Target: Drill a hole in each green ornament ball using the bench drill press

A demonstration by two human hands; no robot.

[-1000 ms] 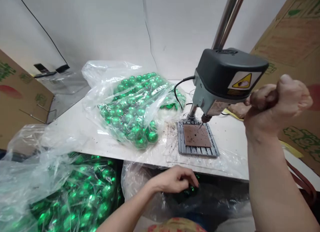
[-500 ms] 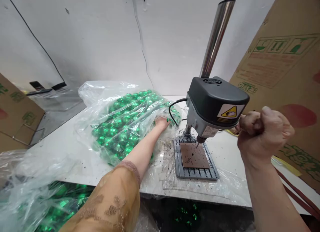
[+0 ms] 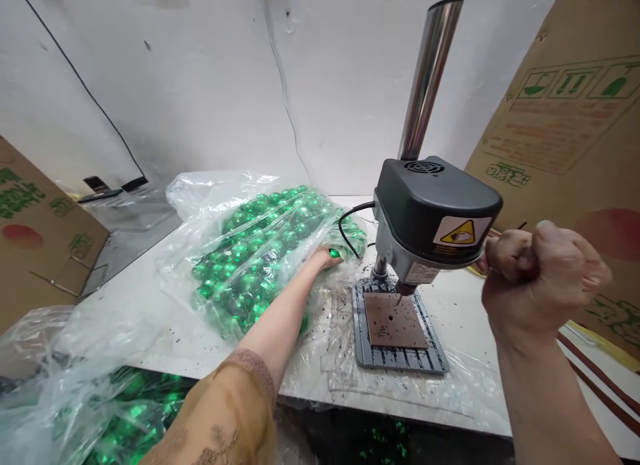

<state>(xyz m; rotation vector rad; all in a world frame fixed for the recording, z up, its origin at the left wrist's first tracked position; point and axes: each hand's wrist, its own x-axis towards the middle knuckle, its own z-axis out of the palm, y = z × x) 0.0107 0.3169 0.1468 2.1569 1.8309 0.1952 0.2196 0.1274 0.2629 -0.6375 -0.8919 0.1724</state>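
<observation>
My left hand (image 3: 327, 257) is closed around a shiny green bauble (image 3: 334, 253) at the mouth of a clear plastic bag (image 3: 183, 191) full of green baubles (image 3: 265, 235). To the right stands a small bench drill press (image 3: 435, 208) with a black motor housing and a steel column. Its bit points down over a brown board (image 3: 397, 325) with a dark hole, lying on the slotted grey base (image 3: 405, 361). My right hand (image 3: 547, 275) makes a fist beside the housing, around the drill press handle, of which only a thin dark end shows.
Cardboard boxes (image 3: 555, 131) flank the table (image 3: 470, 311) on the right and left. Another plastic bag of green baubles (image 3: 135, 405) lies below the front edge at left. Dark shavings litter the board and base; a black cable (image 3: 345, 215) loops behind the drill.
My left hand has drawn slightly back from the bag opening, and a green bauble now shows in its fingers. My right fist stays beside the drill press. The view has shifted a little.
</observation>
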